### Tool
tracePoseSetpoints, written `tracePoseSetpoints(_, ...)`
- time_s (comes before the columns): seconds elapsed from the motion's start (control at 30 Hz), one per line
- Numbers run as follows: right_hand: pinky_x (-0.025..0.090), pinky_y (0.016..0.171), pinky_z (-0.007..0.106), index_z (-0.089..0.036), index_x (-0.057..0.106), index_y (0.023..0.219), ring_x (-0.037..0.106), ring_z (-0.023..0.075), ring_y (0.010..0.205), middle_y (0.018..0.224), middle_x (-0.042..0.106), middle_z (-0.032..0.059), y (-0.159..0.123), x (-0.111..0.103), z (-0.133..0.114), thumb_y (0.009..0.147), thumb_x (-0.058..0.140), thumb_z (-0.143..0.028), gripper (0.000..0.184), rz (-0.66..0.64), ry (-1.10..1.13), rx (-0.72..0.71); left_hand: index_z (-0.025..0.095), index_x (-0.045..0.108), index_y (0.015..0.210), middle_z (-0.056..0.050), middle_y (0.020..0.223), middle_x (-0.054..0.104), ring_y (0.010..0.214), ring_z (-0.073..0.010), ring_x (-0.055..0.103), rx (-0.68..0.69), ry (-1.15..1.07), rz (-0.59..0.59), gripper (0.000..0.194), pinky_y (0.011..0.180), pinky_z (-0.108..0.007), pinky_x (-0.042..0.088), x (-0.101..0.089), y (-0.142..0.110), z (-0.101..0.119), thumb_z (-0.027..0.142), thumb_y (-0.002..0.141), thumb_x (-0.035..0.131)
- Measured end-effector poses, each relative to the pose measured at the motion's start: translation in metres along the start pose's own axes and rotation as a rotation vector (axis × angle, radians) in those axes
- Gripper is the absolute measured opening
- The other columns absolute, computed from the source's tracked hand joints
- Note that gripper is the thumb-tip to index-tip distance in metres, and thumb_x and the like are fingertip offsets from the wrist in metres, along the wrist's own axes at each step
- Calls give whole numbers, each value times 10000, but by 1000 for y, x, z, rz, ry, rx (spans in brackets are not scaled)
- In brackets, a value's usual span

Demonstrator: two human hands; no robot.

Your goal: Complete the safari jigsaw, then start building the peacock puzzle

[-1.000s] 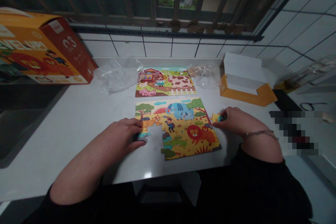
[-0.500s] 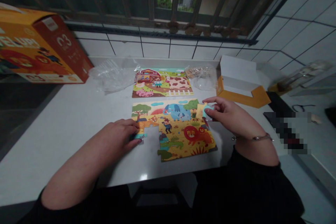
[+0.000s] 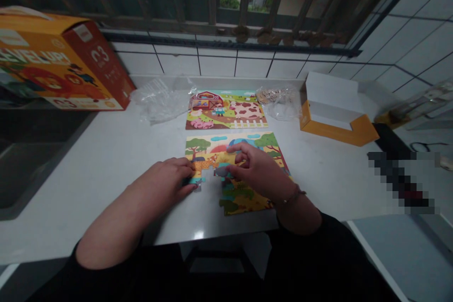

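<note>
Poking out from the right hand (image 3: pixel 260 174), a small grey-and-teal puzzle piece (image 3: pixel 222 171) is pinched by the thumb against a finger that is partly hidden, with the forefinger stretched away to the far side. The piece is held right at the gap in the animal puzzle (image 3: pixel 235 193), where the bare desk (image 3: pixel 210 193) is exposed; whether anything is touched below it cannot be told. Over on the left, the puzzle's edge is braced by the left hand (image 3: pixel 164 181), thumb and fingers spread. And trouble could be met here! If the piece is pressed down slightly turned, a knob could be jammed on a neighbour's edge. If too much push is given by the left hand, the strip left of the gap, unsupported at its near end, could be swivelled loose. By a careless far-ward shove, the farm puzzle (image 3: pixel 226 111) could be bumped.
</note>
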State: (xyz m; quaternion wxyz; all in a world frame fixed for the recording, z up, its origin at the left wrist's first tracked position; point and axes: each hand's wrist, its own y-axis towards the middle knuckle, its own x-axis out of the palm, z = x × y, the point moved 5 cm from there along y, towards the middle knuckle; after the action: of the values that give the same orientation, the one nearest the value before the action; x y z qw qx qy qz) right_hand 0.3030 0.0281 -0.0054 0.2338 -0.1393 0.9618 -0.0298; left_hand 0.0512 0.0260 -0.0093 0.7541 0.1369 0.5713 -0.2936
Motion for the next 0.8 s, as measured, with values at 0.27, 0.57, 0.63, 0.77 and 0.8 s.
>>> tracePoseSetpoints(0.27, 577, 846, 338, -229, 767, 1234, 746, 191, 885, 1002, 790, 26, 1, 43, -7, 935, 812, -203, 304, -43, -201, -49, 266, 839, 1070, -89, 1139, 803, 1056, -264, 741, -2, -35, 18, 191, 996, -400, 589, -2, -2, 4, 422, 993, 757)
tracePoseSetpoints(0.57, 581, 886, 366, -233, 787, 1193, 710, 218, 1009, 1250, 696, 84, -5, 58, -13, 970, 829, -291, 234, 51, -420, -74, 218, 812, 1032, -104, 1144, 778, 1085, -315, 738, -59, 6, -40, 207, 991, -453, 579, -4, -2, 9, 358, 896, 883)
tracePoseSetpoints(0.63, 579, 860, 366, -226, 785, 1158, 706, 217, 988, 1260, 683, 86, -6, 59, -15, 993, 813, -312, 189, 44, -479, -61, 219, 810, 1037, -103, 1143, 777, 1089, -316, 739, -61, -9, -40, 197, 991, -455, 579, -5, -2, 9, 342, 898, 876)
tracePoseSetpoints(0.77, 584, 833, 364, -209, 770, 1124, 710, 223, 983, 1234, 689, 83, -8, 61, -18, 1037, 775, -347, 162, 6, -571, -78, 226, 798, 1024, -98, 1148, 778, 1068, -291, 741, -54, -38, -20, 165, 981, -432, 586, -4, -1, 11, 349, 921, 839)
tracePoseSetpoints(0.8, 587, 822, 364, -207, 766, 1120, 713, 225, 978, 1220, 694, 82, -8, 62, -19, 1049, 763, -354, 162, -11, -601, -87, 227, 797, 1025, -99, 1155, 782, 1072, -289, 743, -52, -46, -15, 162, 988, -432, 589, -4, 0, 11, 352, 926, 829)
